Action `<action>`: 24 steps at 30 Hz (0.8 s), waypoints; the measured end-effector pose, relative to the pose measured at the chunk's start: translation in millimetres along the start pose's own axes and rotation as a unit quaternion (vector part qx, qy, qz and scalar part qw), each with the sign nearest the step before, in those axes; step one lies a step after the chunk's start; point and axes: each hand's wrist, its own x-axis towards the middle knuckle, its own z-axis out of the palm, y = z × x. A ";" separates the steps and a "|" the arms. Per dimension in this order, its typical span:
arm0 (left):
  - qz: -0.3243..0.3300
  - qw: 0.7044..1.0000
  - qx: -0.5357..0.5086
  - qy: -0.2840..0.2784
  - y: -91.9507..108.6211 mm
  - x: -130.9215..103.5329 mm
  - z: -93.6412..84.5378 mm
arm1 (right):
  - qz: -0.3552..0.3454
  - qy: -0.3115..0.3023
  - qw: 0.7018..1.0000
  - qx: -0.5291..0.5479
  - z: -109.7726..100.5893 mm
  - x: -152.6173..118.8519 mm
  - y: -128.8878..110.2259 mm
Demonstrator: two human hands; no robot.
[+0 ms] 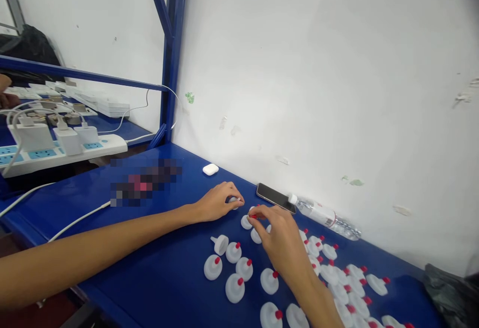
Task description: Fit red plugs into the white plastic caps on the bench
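Observation:
My left hand (220,202) is closed around a small whitish piece (234,200), partly hidden by its fingers, above the blue table (157,263). To its right, my right hand (275,225) pinches a red tip (253,216) over a white round cap (246,222). Several more white caps with red tips stand nearby, such as one (235,288) in front of the hands. One white cap without a red tip (221,244) lies on its side below my left hand. Many red-tipped caps (359,304) are grouped at the right, beyond my right forearm.
Along the wall lie a phone (276,197), a plastic bottle (324,215) and a white case (210,169). A blurred-out object (145,183) with a cable is at left. A power strip (67,154) and a person's hand (7,99) appear far left; a black bag (452,293) sits right.

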 end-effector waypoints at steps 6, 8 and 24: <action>0.015 0.999 0.030 -0.005 -6.4 2.0 2.3 | -0.032 -0.045 0.998 -0.022 4.9 -1.2 -8.0; 0.008 0.999 0.035 0.001 -8.5 2.5 3.1 | -0.040 -0.043 0.998 -0.028 7.8 -2.1 -8.1; 0.001 0.998 0.054 0.012 -16.8 2.2 6.2 | 0.011 -0.054 0.991 -0.125 6.5 -3.3 1.6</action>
